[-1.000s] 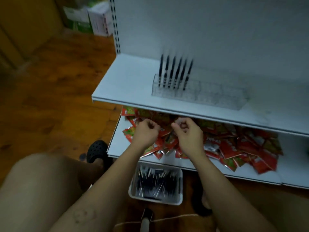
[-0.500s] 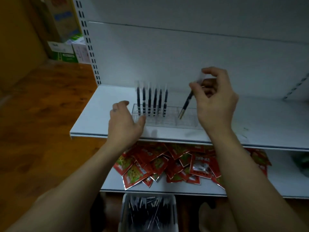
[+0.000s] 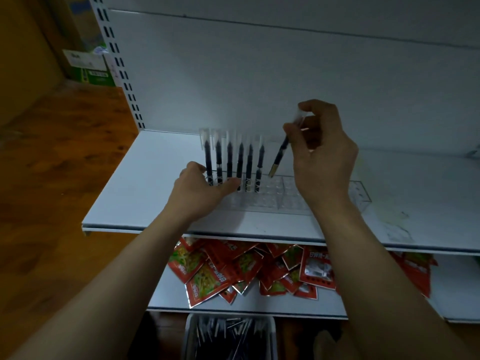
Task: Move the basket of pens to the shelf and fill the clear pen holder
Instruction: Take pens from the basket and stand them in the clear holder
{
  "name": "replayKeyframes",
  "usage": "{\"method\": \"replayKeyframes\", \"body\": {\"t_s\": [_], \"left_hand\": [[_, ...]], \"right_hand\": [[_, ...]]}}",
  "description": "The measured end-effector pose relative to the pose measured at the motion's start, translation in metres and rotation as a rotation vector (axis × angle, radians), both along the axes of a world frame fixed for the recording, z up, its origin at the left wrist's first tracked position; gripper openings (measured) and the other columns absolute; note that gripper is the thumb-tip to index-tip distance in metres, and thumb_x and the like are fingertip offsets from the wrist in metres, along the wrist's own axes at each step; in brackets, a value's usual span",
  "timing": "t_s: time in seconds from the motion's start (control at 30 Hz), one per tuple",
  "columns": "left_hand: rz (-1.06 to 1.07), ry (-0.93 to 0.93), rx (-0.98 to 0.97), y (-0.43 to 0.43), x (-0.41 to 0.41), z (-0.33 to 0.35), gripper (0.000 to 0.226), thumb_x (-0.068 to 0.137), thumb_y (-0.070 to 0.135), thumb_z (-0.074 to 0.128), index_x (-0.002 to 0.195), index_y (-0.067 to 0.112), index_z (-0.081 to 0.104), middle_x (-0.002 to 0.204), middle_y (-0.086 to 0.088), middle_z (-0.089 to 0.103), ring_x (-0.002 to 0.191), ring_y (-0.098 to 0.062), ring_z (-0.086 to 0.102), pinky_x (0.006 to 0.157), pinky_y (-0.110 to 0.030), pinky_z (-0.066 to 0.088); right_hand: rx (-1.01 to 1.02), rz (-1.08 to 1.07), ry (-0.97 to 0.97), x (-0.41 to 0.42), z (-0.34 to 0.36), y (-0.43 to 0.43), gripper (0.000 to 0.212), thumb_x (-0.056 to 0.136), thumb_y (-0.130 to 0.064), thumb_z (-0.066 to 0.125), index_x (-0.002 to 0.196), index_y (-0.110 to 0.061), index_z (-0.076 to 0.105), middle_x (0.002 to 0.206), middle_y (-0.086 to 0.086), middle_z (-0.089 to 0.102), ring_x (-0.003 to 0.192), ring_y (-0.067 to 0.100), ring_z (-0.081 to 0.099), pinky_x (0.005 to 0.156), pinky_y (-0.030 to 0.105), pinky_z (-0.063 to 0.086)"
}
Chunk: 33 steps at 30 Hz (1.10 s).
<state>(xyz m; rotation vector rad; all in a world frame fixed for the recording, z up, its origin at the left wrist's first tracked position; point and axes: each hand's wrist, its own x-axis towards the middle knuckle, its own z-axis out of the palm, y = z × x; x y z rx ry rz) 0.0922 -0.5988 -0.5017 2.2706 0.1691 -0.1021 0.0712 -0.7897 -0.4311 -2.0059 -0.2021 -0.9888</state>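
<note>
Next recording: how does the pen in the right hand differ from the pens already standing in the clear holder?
The held pen is tilted, tip down-left; the six standing pens are upright. The held pen hangs above the clear pen holder, pinched by the right hand; the standing pens sit in slots at its left end, ungripped. All have dark barrels and clear caps.

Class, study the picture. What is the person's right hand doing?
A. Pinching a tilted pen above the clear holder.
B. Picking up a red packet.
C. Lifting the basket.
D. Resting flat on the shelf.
A: the right hand pinches a pen, tilted, its tip just above the clear pen holder.
</note>
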Motion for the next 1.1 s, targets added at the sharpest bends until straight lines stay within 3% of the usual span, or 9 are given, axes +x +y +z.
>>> {"method": "replayKeyframes", "body": {"t_s": [0.13, 0.27, 0.4, 0.57, 0.63, 0.7, 0.8, 0.97, 1.1], "left_hand": [[-0.020, -0.005, -0.048, -0.001, -0.004, 0.005, 0.084, 0.048, 0.087, 0.058, 0.105, 0.026, 0.066, 0.099, 0.010, 0.069, 0.090, -0.012, 0.065, 0.076, -0.036, 0.055], [-0.007, -0.014, -0.065, -0.002, -0.008, 0.005, 0.089, 0.049, 0.088, 0.057, 0.112, 0.026, 0.064, 0.105, 0.010, 0.066, 0.095, -0.013, 0.063, 0.066, -0.026, 0.046], [0.028, -0.010, -0.082, -0.003, -0.011, 0.004, 0.096, 0.053, 0.086, 0.060, 0.124, 0.021, 0.056, 0.123, 0.002, 0.061, 0.107, -0.019, 0.059, 0.078, -0.032, 0.046], [0.061, -0.003, -0.114, -0.004, -0.012, 0.003, 0.088, 0.069, 0.066, 0.070, 0.134, 0.013, 0.044, 0.134, -0.004, 0.053, 0.118, -0.023, 0.053, 0.084, -0.034, 0.044], [0.047, -0.015, -0.100, -0.004, -0.014, 0.006, 0.096, 0.061, 0.076, 0.067, 0.132, 0.014, 0.046, 0.133, -0.004, 0.055, 0.116, -0.024, 0.054, 0.088, -0.038, 0.049], [0.049, -0.033, -0.063, -0.004, -0.017, 0.009, 0.104, 0.056, 0.081, 0.065, 0.133, 0.014, 0.046, 0.134, -0.005, 0.053, 0.117, -0.024, 0.054, 0.091, -0.041, 0.050], [0.090, -0.101, 0.043, 0.001, -0.029, 0.017, 0.100, 0.065, 0.069, 0.072, 0.139, 0.011, 0.038, 0.139, -0.009, 0.046, 0.124, -0.027, 0.048, 0.096, -0.045, 0.048], [0.148, -0.124, 0.110, 0.010, -0.071, 0.016, 0.082, 0.069, 0.062, 0.074, 0.127, 0.013, 0.045, 0.128, -0.006, 0.050, 0.114, -0.023, 0.051, 0.084, -0.038, 0.049], [0.046, -0.116, 0.074, 0.008, -0.108, 0.013, 0.046, 0.077, 0.049, 0.074, 0.099, 0.018, 0.049, 0.102, 0.000, 0.056, 0.087, -0.017, 0.057, 0.069, -0.034, 0.048]], "right_hand": [[0.015, -0.017, -0.001, 0.000, 0.001, -0.003, 0.022, 0.091, -0.015, 0.064, 0.112, -0.014, 0.059, 0.090, -0.006, 0.061, 0.070, -0.004, 0.057, 0.068, 0.002, 0.042], [0.038, 0.009, 0.109, 0.009, -0.009, 0.004, 0.021, 0.091, -0.015, 0.064, 0.111, -0.015, 0.061, 0.090, -0.005, 0.062, 0.071, 0.000, 0.058, 0.070, 0.013, 0.049], [-0.122, 0.025, 0.227, 0.003, -0.028, 0.015, 0.021, 0.095, -0.017, 0.054, 0.115, -0.018, 0.060, 0.090, 0.000, 0.064, 0.075, 0.015, 0.061, 0.069, 0.038, 0.056], [-0.161, 0.012, 0.236, -0.010, -0.023, -0.001, 0.029, 0.096, -0.010, 0.049, 0.120, -0.021, 0.061, 0.099, 0.001, 0.067, 0.082, 0.014, 0.061, 0.075, 0.039, 0.055], [-0.203, 0.054, 0.303, -0.020, -0.023, -0.006, 0.042, 0.096, -0.010, 0.050, 0.133, -0.031, 0.053, 0.111, -0.001, 0.066, 0.090, 0.011, 0.062, 0.084, 0.036, 0.055], [-0.261, 0.092, 0.408, -0.030, -0.024, -0.009, 0.059, 0.097, -0.019, 0.052, 0.144, -0.048, 0.030, 0.125, -0.002, 0.061, 0.098, 0.008, 0.060, 0.090, 0.036, 0.053], [-0.261, 0.116, 0.513, -0.045, -0.023, -0.010, 0.071, 0.096, -0.029, 0.055, 0.144, -0.055, 0.009, 0.136, -0.002, 0.053, 0.111, 0.009, 0.056, 0.096, 0.038, 0.049], [-0.255, 0.084, 0.511, -0.072, -0.028, -0.007, 0.058, 0.094, -0.026, 0.058, 0.146, -0.033, 0.033, 0.131, 0.000, 0.055, 0.110, 0.011, 0.054, 0.095, 0.037, 0.048], [-0.293, 0.075, 0.525, -0.095, -0.030, -0.001, 0.030, 0.093, -0.021, 0.057, 0.124, -0.020, 0.060, 0.112, -0.001, 0.062, 0.094, 0.011, 0.058, 0.087, 0.037, 0.052]]}}
